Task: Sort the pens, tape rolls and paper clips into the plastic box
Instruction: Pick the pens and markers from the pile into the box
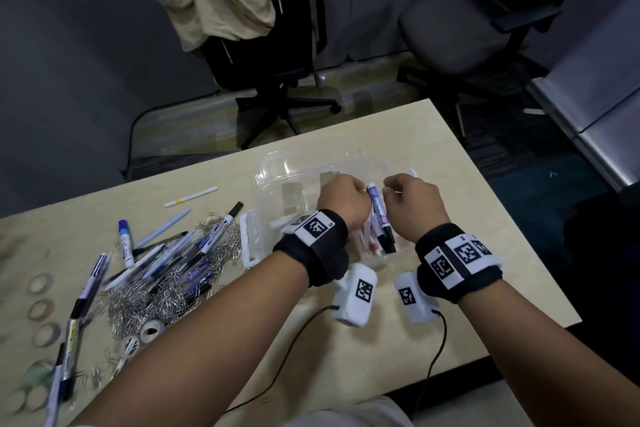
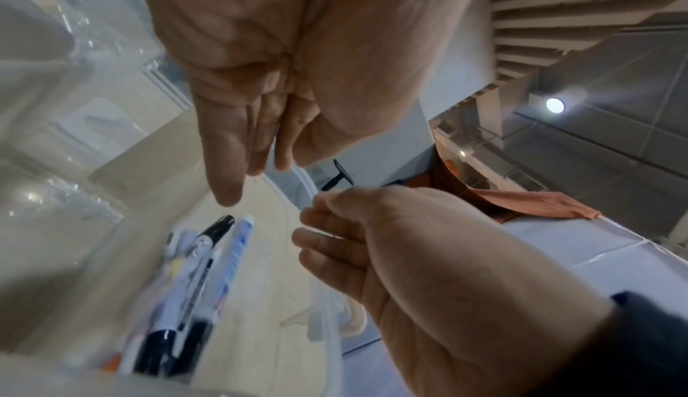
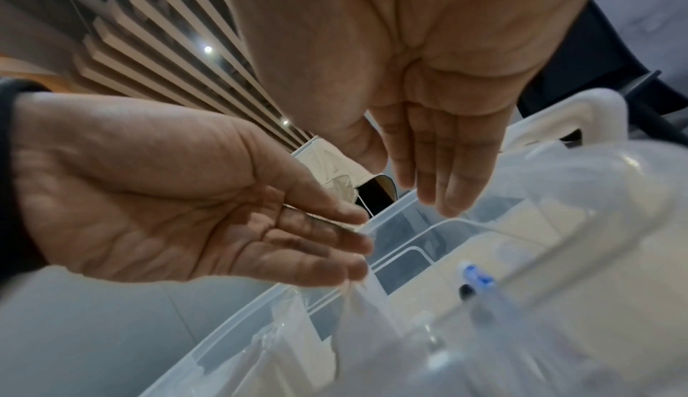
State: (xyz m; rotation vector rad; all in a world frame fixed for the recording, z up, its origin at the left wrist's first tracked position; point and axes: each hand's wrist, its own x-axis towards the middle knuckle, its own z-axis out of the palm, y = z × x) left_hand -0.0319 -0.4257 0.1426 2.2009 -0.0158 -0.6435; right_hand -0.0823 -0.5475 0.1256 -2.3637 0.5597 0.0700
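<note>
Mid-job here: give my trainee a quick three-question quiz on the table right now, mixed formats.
1. True or false: both the left hand and the right hand are over the plastic box.
2. Multiple choice: the paper clips mostly lie A) in the box, B) heaped on the table to the left of the box, C) on the floor.
3. Fill in: the pens in the box stand ____ in their compartment, caps up.

Key: 1 true; 2 B; 3 upright, slightly leaning.
</note>
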